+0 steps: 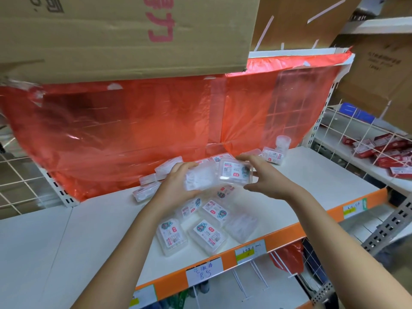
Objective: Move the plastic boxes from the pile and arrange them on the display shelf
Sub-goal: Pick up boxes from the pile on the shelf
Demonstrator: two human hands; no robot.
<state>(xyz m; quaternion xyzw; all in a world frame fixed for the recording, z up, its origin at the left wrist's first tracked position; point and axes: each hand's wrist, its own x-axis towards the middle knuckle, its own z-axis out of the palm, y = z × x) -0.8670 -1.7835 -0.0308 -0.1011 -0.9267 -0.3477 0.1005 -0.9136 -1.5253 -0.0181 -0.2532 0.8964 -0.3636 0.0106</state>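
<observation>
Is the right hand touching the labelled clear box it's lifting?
Touching. The head view shows the right hand with thumb below and fingers above the labelled clear box, pinching its right end.

Two clear plastic boxes are up off the white display shelf point(312, 172): a blurred one point(198, 178) gripped in the left hand point(178, 186), and a labelled box point(236, 172), tilted with its sticker showing, held by the right hand point(265, 175). Below them the pile point(200, 226) lies loose near the shelf's orange front edge, labels mostly facing up. More boxes point(156, 177) stand on edge in a row along the red sheet at the back.
</observation>
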